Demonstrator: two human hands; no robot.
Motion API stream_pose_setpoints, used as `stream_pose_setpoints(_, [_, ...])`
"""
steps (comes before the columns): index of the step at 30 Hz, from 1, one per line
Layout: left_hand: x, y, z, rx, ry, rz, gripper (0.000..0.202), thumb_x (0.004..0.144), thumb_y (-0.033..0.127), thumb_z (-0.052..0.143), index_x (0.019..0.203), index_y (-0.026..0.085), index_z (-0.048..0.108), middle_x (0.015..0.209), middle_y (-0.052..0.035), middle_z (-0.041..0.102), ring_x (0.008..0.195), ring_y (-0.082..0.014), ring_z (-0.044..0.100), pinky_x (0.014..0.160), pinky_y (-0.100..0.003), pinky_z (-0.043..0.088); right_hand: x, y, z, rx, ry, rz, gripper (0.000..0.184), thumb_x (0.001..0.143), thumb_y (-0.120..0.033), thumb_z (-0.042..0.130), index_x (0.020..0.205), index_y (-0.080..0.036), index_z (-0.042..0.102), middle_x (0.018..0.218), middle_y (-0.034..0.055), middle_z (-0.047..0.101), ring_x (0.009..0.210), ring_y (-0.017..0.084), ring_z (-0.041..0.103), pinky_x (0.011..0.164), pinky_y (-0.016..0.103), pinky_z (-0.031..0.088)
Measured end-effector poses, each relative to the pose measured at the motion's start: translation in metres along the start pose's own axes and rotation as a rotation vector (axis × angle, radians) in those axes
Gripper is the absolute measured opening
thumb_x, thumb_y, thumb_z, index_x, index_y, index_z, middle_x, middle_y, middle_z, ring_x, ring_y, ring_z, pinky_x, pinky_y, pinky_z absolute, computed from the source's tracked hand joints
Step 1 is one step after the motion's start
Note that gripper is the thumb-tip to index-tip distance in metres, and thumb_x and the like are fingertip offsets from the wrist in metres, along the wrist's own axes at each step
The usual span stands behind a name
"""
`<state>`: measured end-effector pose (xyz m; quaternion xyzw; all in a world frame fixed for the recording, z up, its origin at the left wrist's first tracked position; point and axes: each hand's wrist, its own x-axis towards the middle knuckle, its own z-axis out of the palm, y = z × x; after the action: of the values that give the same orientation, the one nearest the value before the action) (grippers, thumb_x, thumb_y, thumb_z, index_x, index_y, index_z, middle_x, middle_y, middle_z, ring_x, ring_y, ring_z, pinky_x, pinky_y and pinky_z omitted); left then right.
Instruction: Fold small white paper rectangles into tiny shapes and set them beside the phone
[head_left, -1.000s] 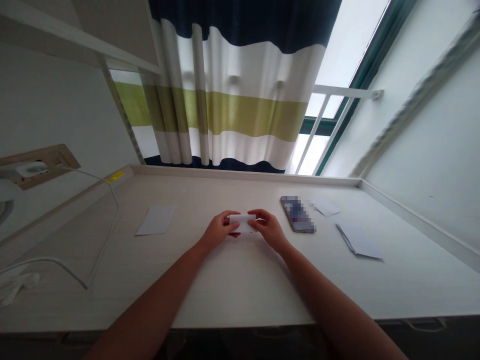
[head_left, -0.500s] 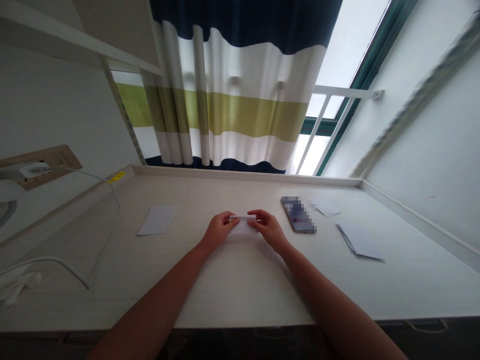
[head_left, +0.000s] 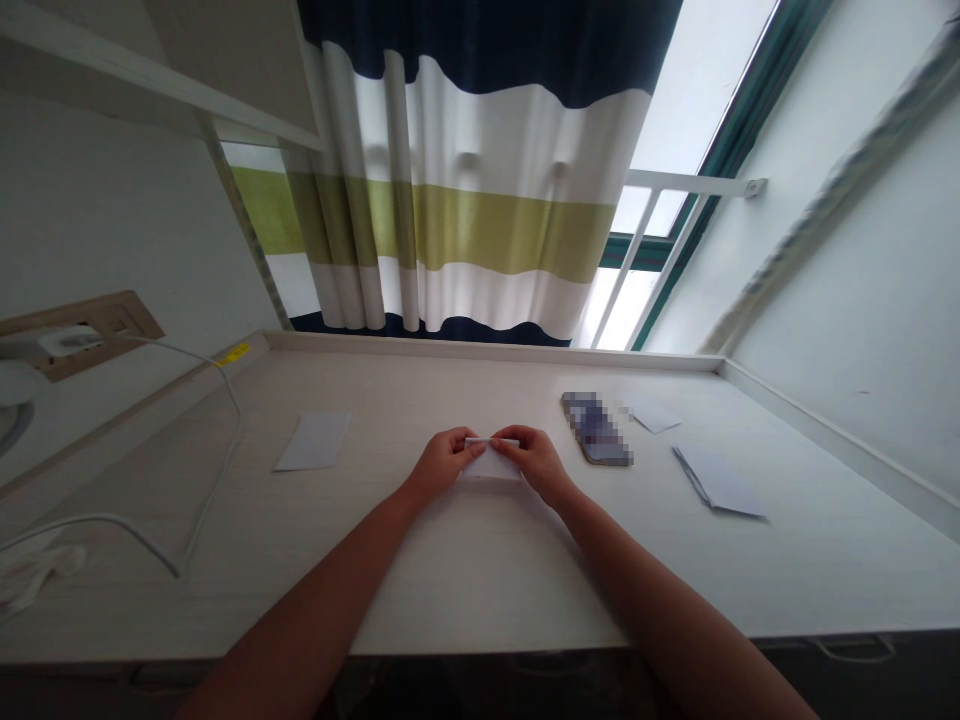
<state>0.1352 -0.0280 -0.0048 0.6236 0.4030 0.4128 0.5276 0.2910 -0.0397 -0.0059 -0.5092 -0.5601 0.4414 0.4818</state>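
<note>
White folded paper (head_left: 491, 462) lies pinched along its top edge between the closed grips of the left hand (head_left: 442, 465) and right hand (head_left: 538, 462) over the desk (head_left: 450, 570); a slackened pinch could let the fold spring open or the sheet slip out.

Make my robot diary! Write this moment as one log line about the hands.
left hand: pinches folded white paper | right hand: pinches same paper | nearby: smartphone | desk: loose paper sheet

Pixelated smartphone (head_left: 598, 428) on white desk (head_left: 465, 580); white cable (head_left: 209, 508) at left; striped curtain (head_left: 480, 230) beyond.
</note>
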Motion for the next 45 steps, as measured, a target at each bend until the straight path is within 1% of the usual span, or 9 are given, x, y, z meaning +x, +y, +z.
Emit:
stream_pose_setpoints(8, [-0.001, 0.000, 0.000, 0.099, 0.009, 0.061, 0.025, 0.067, 0.038, 0.057, 0.069, 0.014, 0.060, 0.055, 0.0021, 0.052, 0.052, -0.0109, 0.046, 0.047, -0.021, 0.032, 0.001, 0.003, 0.000, -0.035, 0.021, -0.007, 0.021, 0.060, -0.035, 0.065, 0.067, -0.016, 0.064, 0.058, -0.0004, 0.059, 0.052, 0.012, 0.048, 0.050, 0.024, 0.036])
stream_pose_setpoints(11, [-0.002, 0.001, 0.001, 0.156, 0.028, 0.102, 0.023, 0.070, 0.036, 0.054, 0.066, 0.014, 0.061, 0.057, 0.0013, 0.053, 0.054, -0.0113, 0.045, 0.049, -0.021, 0.033, 0.000, 0.001, 0.001, -0.024, 0.008, 0.002, 0.019, 0.060, -0.034, 0.065, 0.066, -0.016, 0.064, 0.058, -0.0008, 0.058, 0.053, 0.011, 0.048, 0.051, 0.024, 0.036])
stream_pose_setpoints(15, [-0.003, 0.004, 0.001, 0.197, 0.042, 0.126, 0.023, 0.070, 0.034, 0.053, 0.062, 0.015, 0.060, 0.056, 0.0016, 0.052, 0.055, -0.0115, 0.045, 0.051, -0.021, 0.033, -0.004, -0.005, 0.001, 0.074, -0.021, 0.045, 0.017, 0.058, -0.032, 0.067, 0.062, -0.017, 0.062, 0.056, -0.0022, 0.057, 0.053, 0.011, 0.047, 0.052, 0.024, 0.035])
stream_pose_setpoints(20, [-0.004, 0.005, -0.002, 0.242, 0.032, 0.141, 0.025, 0.071, 0.036, 0.052, 0.063, 0.014, 0.061, 0.056, 0.0017, 0.052, 0.055, -0.0113, 0.044, 0.052, -0.021, 0.033, -0.008, -0.011, -0.002, 0.193, -0.064, 0.154, 0.020, 0.056, -0.033, 0.069, 0.060, -0.015, 0.062, 0.056, -0.0024, 0.056, 0.052, 0.009, 0.046, 0.051, 0.023, 0.034])
stream_pose_setpoints(26, [-0.002, 0.004, -0.007, 0.217, 0.020, 0.114, 0.025, 0.069, 0.037, 0.053, 0.062, 0.014, 0.060, 0.054, 0.0029, 0.050, 0.053, -0.0100, 0.042, 0.051, -0.021, 0.031, -0.006, -0.012, -0.007, 0.199, -0.054, 0.169, 0.022, 0.054, -0.032, 0.071, 0.057, -0.013, 0.060, 0.053, -0.0025, 0.054, 0.052, 0.009, 0.046, 0.053, 0.024, 0.035])
stream_pose_setpoints(32, [-0.002, 0.004, -0.007, 0.016, -0.063, -0.034, 0.027, 0.065, 0.039, 0.058, 0.065, 0.013, 0.063, 0.055, 0.0015, 0.054, 0.054, -0.0110, 0.048, 0.054, -0.023, 0.040, -0.006, -0.013, -0.008, 0.161, -0.030, 0.139, 0.021, 0.055, -0.032, 0.070, 0.058, -0.014, 0.061, 0.051, -0.0038, 0.053, 0.050, 0.008, 0.044, 0.050, 0.023, 0.031])
stream_pose_setpoints(37, [-0.003, 0.004, -0.010, -0.066, -0.068, -0.080, 0.028, 0.064, 0.039, 0.061, 0.064, 0.012, 0.065, 0.056, 0.0001, 0.057, 0.056, -0.0122, 0.052, 0.058, -0.025, 0.044, -0.006, -0.012, -0.010, 0.161, -0.039, 0.147, 0.020, 0.056, -0.031, 0.070, 0.062, -0.013, 0.065, 0.055, -0.0017, 0.057, 0.053, 0.009, 0.048, 0.054, 0.024, 0.038])
stream_pose_setpoints(41, [-0.003, 0.004, -0.013, -0.084, -0.071, -0.090, 0.029, 0.064, 0.039, 0.062, 0.071, 0.011, 0.069, 0.059, -0.0015, 0.060, 0.059, -0.0135, 0.055, 0.060, -0.027, 0.046, -0.006, -0.012, -0.012, 0.198, -0.062, 0.173, 0.021, 0.057, -0.031, 0.070, 0.068, -0.014, 0.068, 0.063, 0.0016, 0.064, 0.059, 0.012, 0.055, 0.060, 0.028, 0.044])
stream_pose_setpoints(45, [-0.003, 0.004, -0.014, -0.107, -0.078, -0.106, 0.031, 0.064, 0.038, 0.062, 0.078, 0.011, 0.070, 0.065, -0.0032, 0.063, 0.062, -0.0143, 0.057, 0.062, -0.028, 0.047, -0.005, -0.012, -0.013, 0.194, -0.045, 0.163, 0.020, 0.056, -0.030, 0.070, 0.068, -0.014, 0.069, 0.063, 0.0020, 0.065, 0.060, 0.012, 0.056, 0.060, 0.028, 0.045])
